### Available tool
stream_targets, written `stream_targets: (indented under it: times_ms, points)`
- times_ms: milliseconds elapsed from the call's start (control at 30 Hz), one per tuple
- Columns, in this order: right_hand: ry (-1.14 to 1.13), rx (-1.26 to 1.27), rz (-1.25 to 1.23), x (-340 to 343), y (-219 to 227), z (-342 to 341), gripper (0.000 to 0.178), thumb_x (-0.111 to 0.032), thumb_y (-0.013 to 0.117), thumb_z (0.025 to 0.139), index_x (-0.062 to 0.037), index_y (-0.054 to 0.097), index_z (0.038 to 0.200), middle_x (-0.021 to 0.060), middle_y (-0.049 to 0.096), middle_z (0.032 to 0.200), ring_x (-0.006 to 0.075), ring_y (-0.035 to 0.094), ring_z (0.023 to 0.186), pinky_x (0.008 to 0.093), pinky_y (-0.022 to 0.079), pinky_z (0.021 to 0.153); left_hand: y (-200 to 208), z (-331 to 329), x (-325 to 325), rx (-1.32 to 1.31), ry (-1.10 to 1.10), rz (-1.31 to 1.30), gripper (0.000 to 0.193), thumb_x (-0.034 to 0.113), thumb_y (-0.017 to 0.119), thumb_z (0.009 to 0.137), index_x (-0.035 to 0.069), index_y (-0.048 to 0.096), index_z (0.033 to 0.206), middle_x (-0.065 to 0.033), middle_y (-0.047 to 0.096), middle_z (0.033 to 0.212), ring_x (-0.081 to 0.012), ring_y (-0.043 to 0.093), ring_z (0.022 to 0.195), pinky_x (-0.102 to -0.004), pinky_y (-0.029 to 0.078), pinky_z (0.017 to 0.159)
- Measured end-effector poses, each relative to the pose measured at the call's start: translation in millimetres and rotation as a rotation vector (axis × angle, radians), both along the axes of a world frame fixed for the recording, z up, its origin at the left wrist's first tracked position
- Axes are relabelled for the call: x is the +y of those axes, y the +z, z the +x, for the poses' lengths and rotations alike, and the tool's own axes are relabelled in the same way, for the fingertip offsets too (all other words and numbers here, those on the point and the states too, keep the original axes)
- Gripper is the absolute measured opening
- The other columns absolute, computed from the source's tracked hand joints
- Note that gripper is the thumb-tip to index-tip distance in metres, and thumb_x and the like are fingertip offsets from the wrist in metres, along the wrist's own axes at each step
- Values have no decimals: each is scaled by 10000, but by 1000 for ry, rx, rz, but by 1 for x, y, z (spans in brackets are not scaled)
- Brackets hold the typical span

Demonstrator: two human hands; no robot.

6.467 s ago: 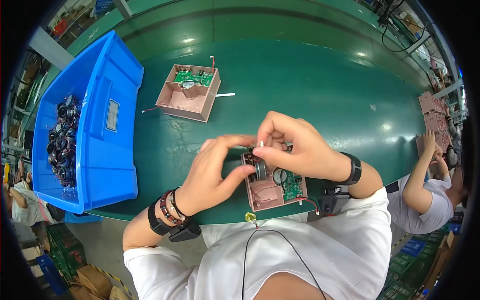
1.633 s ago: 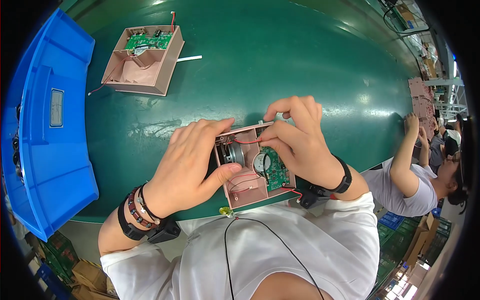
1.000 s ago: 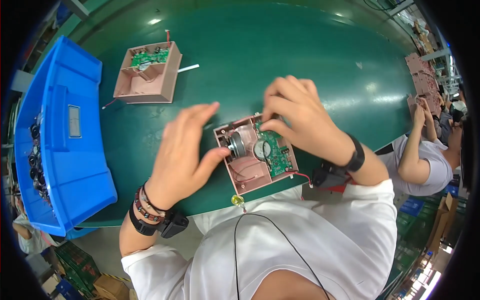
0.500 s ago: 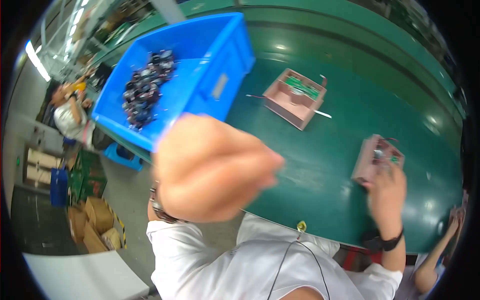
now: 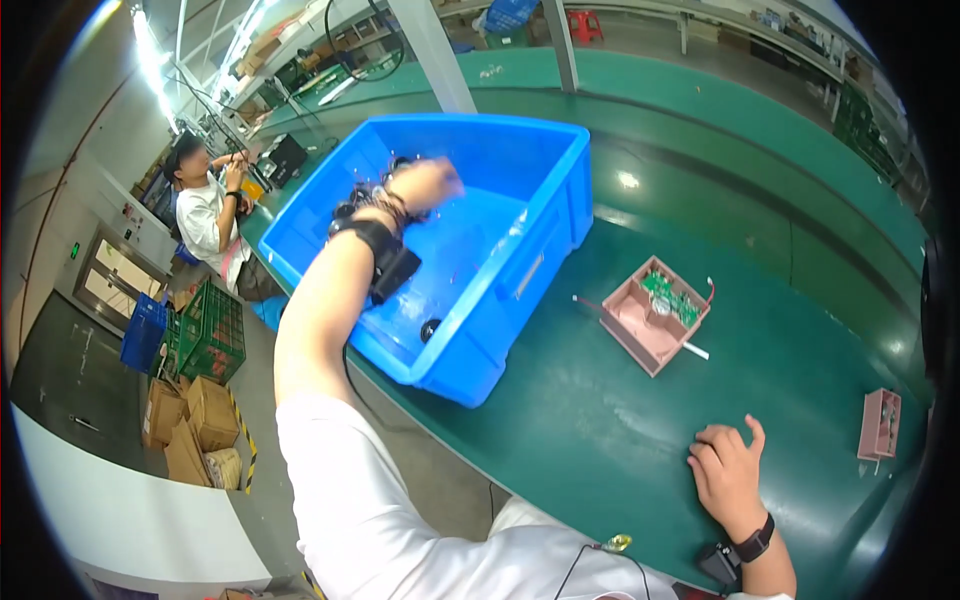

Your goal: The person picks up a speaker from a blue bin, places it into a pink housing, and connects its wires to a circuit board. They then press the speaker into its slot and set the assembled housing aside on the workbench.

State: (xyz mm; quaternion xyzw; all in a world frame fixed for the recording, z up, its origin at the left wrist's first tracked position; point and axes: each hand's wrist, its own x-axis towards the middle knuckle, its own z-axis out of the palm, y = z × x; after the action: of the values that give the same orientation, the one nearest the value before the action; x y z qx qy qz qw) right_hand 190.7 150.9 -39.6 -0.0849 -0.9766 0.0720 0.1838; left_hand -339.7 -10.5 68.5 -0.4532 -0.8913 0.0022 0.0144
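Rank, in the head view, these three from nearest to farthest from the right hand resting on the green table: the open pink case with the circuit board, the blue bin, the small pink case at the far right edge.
From the right hand:
1. Small pink case, to its right at the table's edge.
2. Open pink case, ahead of the hand, slightly left.
3. Blue bin, far left, where the left hand reaches inside.

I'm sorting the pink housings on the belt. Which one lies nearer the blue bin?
The larger-looking pink housing with the green circuit board, mid-belt just right of the blue bin. The other housing sits far right, beyond the right hand.
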Motion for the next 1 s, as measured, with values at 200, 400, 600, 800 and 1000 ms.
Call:
stream_targets:
  times_ms: [200, 400, 600, 800, 1000]
  points:
    - [4, 102, -242, 6, -3, -9, 124, -19, 668, 726, -79, 580, 790, 37, 581, 828, 224, 557, 823, 470, 325, 941, -85, 25, 21, -338, -527, -82, 448, 416, 582, 863, 79, 584, 1159, -187, 657, 1065, -355, 631, 988, -428, 499, 848]
    - [-15, 92, -302, 11, -4, -8, 124, -15, 669, 722, -71, 578, 784, 44, 576, 812, 231, 551, 814, 464, 344, 913, -99, 41, 20, -592, -408, -70, 366, 348, 553, 875, 86, 594, 1128, -205, 654, 1043, -374, 629, 961, -433, 507, 817]
    - [9, 110, -337, 11, -4, -7, 125, -5, 670, 718, -66, 585, 788, 52, 566, 802, 237, 543, 809, 441, 366, 885, -62, 52, 24, -371, -472, -196, 330, 316, 537, 882, 95, 598, 1119, -216, 649, 1044, -378, 627, 953, -435, 509, 800]
    - [-8, 138, -367, 14, -11, -14, 118, -25, 680, 723, -66, 593, 791, 56, 555, 798, 248, 530, 801, 396, 378, 823, 12, 43, 41, -76, -491, 46, 163, 205, 531, 886, 61, 552, 960, -163, 620, 870, -379, 600, 892, -451, 489, 764]
    - [71, 204, -325, 15, -9, -16, 73, -74, 676, 756, -84, 604, 766, 50, 538, 761, 238, 523, 754, 361, 385, 766, 68, 31, 13, -184, -236, 403, 149, 177, 485, 945, 30, 505, 941, -105, 595, 817, -261, 641, 735, -361, 500, 698]
